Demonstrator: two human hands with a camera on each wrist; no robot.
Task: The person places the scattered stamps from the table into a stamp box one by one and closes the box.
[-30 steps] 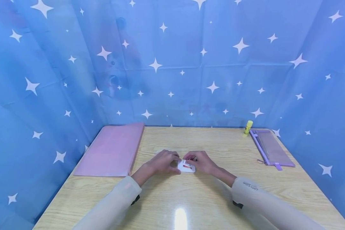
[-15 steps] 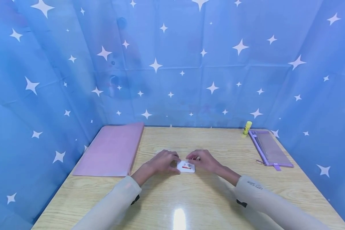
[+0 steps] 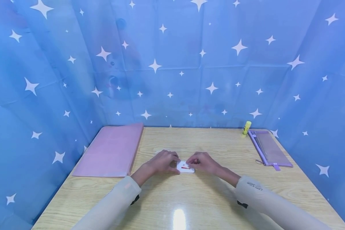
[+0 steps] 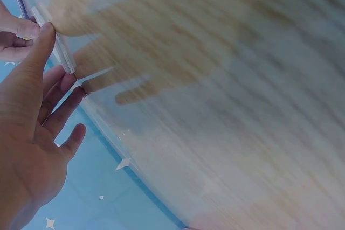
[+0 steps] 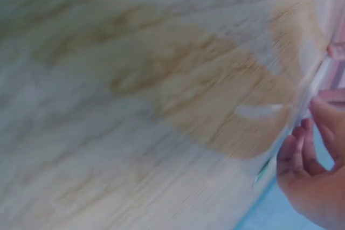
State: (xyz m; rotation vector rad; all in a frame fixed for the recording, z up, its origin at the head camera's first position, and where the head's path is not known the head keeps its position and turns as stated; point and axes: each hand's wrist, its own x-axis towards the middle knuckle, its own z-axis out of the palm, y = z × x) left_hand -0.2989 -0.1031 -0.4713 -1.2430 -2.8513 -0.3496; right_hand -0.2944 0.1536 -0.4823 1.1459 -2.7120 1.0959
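In the head view a small flat white rectangular thing [image 3: 185, 170] with a red-and-dark print lies at the middle of the wooden table; its exact kind cannot be told. My left hand [image 3: 164, 162] holds its left end, thumb at the near edge and fingers at the far one. In the left wrist view this left hand [image 4: 32, 111] grips the thin white piece [image 4: 64, 55] edge-on. Bent fingers of my right hand [image 3: 204, 162] touch its upper right part and cover some print. The right wrist view shows the right hand's [image 5: 318, 154] thumb by its edge; whether it pinches anything is unclear.
A large pink folder [image 3: 110, 150] lies on the left of the table [image 3: 158, 198]. At the back right stands a yellow glue stick [image 3: 246, 127], beside a purple see-through zip pouch [image 3: 271, 148]. A blue starry curtain [image 3: 178, 80] surrounds the table on three sides.
My right hand drew back slightly from the white thing, uncovering more of its print, then came down onto its upper right part again. The left hand has kept its hold.
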